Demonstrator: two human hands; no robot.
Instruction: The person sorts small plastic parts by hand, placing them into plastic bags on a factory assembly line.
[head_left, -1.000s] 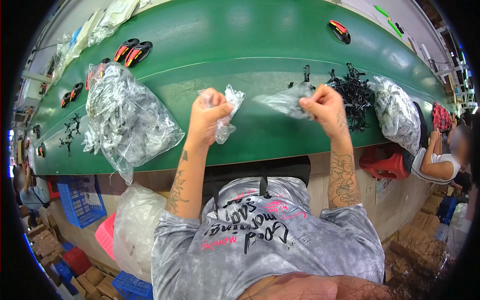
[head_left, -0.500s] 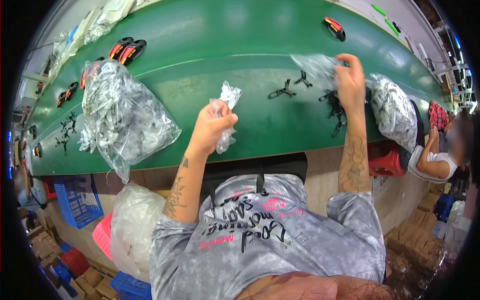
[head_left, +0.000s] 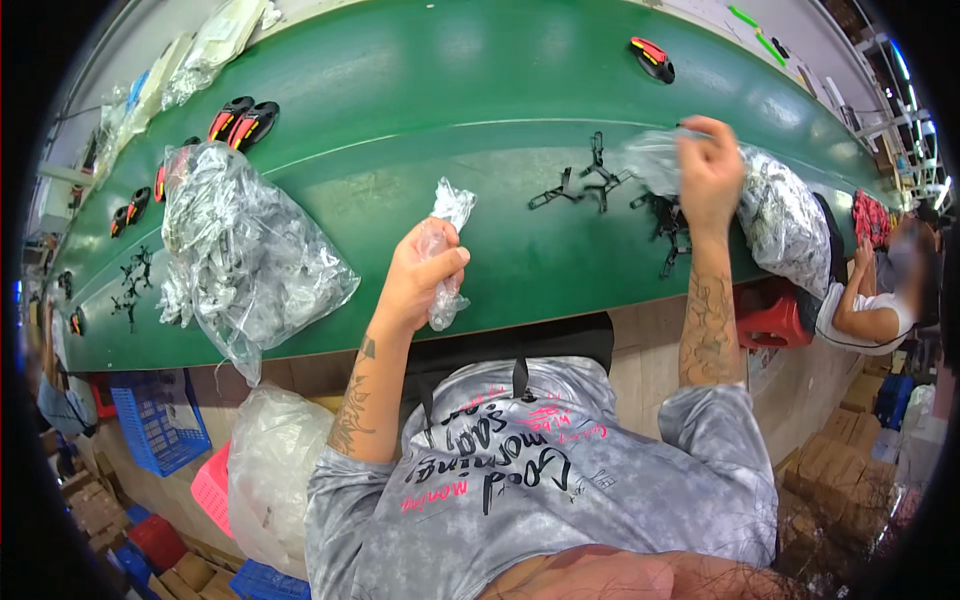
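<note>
In the head view, the left hand (head_left: 425,275) is raised over the near edge of the green tabletop (head_left: 420,100), its fingers (head_left: 447,262) curled tight around a small crumpled clear plastic bag (head_left: 447,250) whose ends stick out above and below the fist. The right hand (head_left: 708,172) reaches out to the right, fingers closed on a second clear plastic bag (head_left: 655,158) held just above the tabletop. Black plastic frame parts (head_left: 590,185) lie loose on the green surface just left of that hand, with more of them under the wrist. A large clear bag of parts (head_left: 240,255) rests to the left of the left hand, and another full bag (head_left: 785,220) sits just right of the right hand. Red-and-black shells (head_left: 243,120) lie farther back on the left, one more (head_left: 652,58) at the far right. Another person (head_left: 870,300) sits at the right edge.
</note>
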